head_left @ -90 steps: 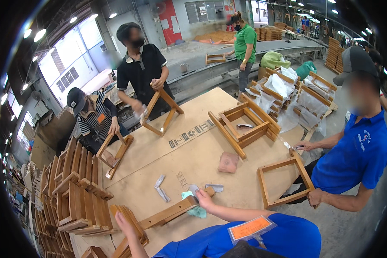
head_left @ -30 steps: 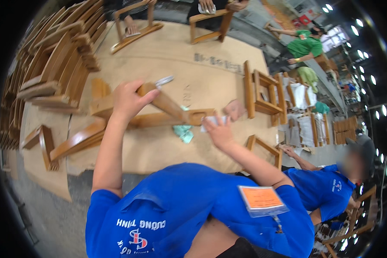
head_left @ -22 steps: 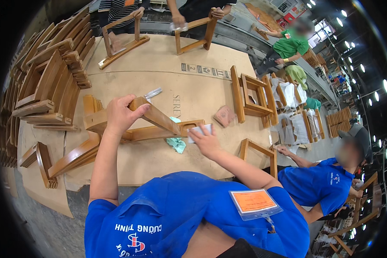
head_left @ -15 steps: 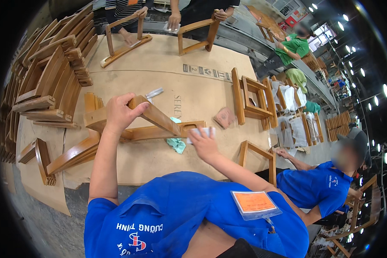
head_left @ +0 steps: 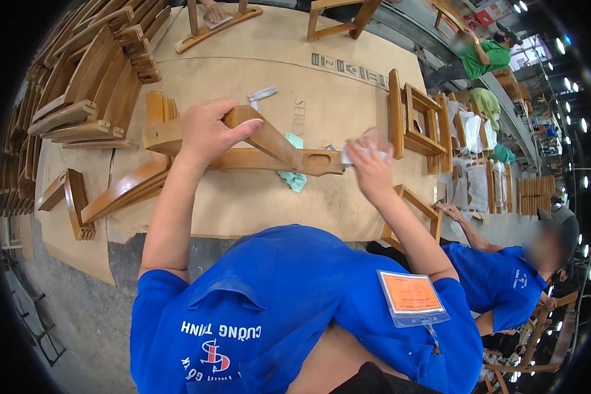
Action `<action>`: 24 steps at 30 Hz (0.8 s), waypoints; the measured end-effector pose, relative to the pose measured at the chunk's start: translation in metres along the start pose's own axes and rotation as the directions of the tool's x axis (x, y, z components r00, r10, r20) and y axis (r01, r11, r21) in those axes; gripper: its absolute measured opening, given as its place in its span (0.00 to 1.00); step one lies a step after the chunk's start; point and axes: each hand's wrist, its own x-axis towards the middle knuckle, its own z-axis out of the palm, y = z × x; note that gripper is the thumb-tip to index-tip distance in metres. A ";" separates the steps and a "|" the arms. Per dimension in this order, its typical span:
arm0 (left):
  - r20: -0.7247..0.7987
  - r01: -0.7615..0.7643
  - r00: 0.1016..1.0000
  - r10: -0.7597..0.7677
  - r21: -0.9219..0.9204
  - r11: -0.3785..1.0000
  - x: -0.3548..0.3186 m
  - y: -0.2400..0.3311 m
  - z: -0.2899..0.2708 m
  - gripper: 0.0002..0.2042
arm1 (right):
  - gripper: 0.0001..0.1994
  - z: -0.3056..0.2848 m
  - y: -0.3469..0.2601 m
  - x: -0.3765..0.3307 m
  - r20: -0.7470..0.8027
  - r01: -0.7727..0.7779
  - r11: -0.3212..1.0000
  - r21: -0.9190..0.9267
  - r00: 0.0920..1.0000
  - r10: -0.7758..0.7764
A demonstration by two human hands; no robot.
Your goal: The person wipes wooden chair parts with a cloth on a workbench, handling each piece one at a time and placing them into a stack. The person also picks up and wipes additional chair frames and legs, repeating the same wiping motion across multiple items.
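Note:
My left hand is closed around the upper bar of a brown wooden frame, whose slotted end rail points right. Under the fingers of my right hand is a white folded sheet, at the tip of that rail. Whether the sheet touches the wood I cannot tell. A pale green cloth lies partly beneath the frame. Behind my right fingers, a reddish-brown pad is mostly hidden. A narrow silvery strip rests beyond the frame.
Cardboard covers the table. Curved wooden parts are stacked at left, with an angled piece nearer. More frames stand at right. A co-worker in blue is close on my right; another person's hand works across the table.
My right hand has slid right with the white sheet, from the slotted rail to its end. My left hand keeps its hold on the frame. The whole view has shifted.

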 end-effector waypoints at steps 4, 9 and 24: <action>-0.009 -0.022 1.000 0.022 0.005 1.000 -0.001 0.000 0.003 0.20 | 0.22 0.010 -0.026 0.011 0.241 0.029 0.999 0.034 0.970 -0.036; -0.012 -0.055 0.998 0.055 0.008 0.998 -0.002 -0.009 -0.005 0.21 | 0.20 0.015 -0.043 0.027 0.266 0.050 0.990 0.131 0.960 -0.084; -0.076 -0.288 0.954 0.289 0.022 0.957 -0.027 -0.009 -0.006 0.21 | 0.18 0.015 -0.055 0.040 0.295 0.233 0.910 0.344 0.893 -0.340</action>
